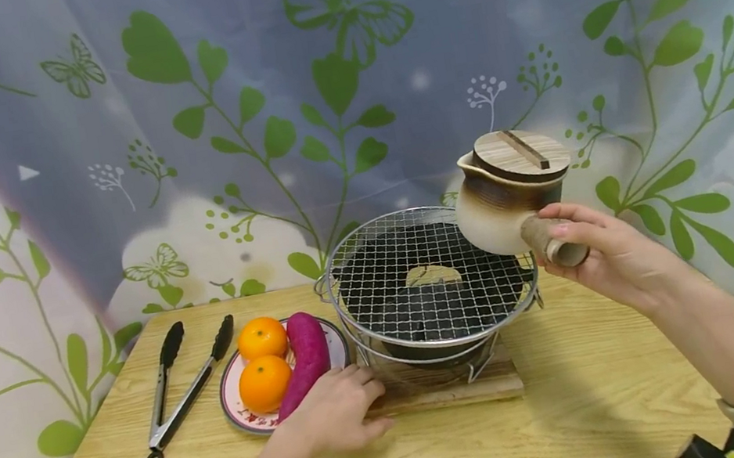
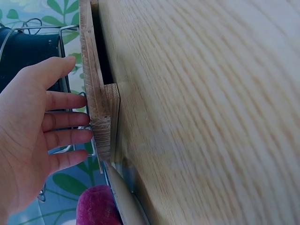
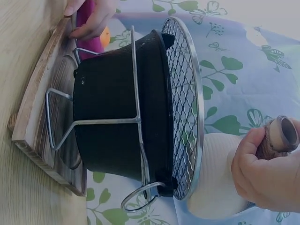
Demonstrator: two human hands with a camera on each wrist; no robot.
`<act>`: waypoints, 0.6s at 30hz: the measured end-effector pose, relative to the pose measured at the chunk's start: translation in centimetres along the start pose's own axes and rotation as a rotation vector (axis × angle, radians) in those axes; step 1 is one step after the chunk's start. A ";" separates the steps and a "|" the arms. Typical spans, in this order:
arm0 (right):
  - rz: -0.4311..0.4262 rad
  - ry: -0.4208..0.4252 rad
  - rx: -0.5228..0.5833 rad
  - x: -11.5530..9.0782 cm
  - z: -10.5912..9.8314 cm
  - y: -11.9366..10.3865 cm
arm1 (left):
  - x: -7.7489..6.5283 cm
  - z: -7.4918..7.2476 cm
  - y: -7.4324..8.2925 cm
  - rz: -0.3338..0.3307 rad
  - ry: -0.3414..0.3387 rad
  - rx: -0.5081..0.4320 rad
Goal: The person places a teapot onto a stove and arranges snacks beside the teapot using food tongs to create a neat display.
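Note:
My right hand [image 1: 593, 246] grips the stubby side handle [image 1: 550, 239] of a cream-and-brown ceramic teapot [image 1: 496, 213] with a wooden lid [image 1: 521, 152]. The pot is held at the right side of a round wire grill grate [image 1: 433, 290]; whether it touches the rim I cannot tell. Below the grate sits a black charcoal stove [image 3: 117, 108] in a wire frame, standing on a wooden board [image 1: 448, 391]. With fingers extended, my left hand [image 1: 338, 415] lies at the board's left front corner, fingertips at its edge in the left wrist view, holding nothing.
Left of the stove is a patterned plate [image 1: 233, 407] with two oranges [image 1: 266, 383] and a purple sweet potato [image 1: 309, 352]. Metal tongs [image 1: 182, 403] with black tips lie spread farther left on the wood-grain table [image 1: 613, 398]. A leaf-printed cloth [image 1: 237, 122] hangs behind.

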State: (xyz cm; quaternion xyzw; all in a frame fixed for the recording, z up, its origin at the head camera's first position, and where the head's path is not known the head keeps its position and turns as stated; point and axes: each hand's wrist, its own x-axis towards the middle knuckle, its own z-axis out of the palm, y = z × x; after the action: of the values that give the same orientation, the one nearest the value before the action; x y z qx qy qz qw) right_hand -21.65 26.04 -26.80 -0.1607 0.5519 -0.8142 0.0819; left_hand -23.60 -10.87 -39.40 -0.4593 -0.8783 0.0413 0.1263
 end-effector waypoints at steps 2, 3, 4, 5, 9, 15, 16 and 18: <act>0.010 0.007 0.003 0.2 0.2 0.0 | 0.0 0.0 0.1 -0.002 -0.003 -0.004; 0.016 0.013 0.008 0.3 0.3 0.0 | 0.0 -0.1 0.1 -0.004 -0.004 -0.006; 0.021 0.019 0.014 0.4 0.5 0.0 | 0.0 -0.1 0.1 -0.006 -0.005 -0.009; 0.025 0.024 0.019 0.5 0.6 0.0 | 0.0 -0.1 0.1 -0.008 -0.007 -0.010; 0.032 0.027 0.039 0.8 1.0 0.0 | 0.0 -0.2 0.1 -0.012 -0.008 -0.012; 0.052 0.052 0.042 1.1 1.9 -0.1 | 0.0 -0.1 0.1 -0.010 -0.006 -0.004; 0.057 0.058 0.040 1.1 2.0 -0.1 | 0.0 -0.1 0.1 -0.009 -0.007 -0.004; 0.063 0.064 0.031 1.2 2.3 -0.2 | 0.0 -0.1 0.1 -0.011 -0.011 -0.004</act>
State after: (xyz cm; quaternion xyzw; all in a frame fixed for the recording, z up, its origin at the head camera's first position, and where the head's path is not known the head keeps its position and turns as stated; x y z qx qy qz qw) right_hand -21.90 23.72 -25.67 -0.1156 0.5463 -0.8244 0.0924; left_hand -23.53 -10.83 -39.35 -0.4546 -0.8815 0.0412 0.1206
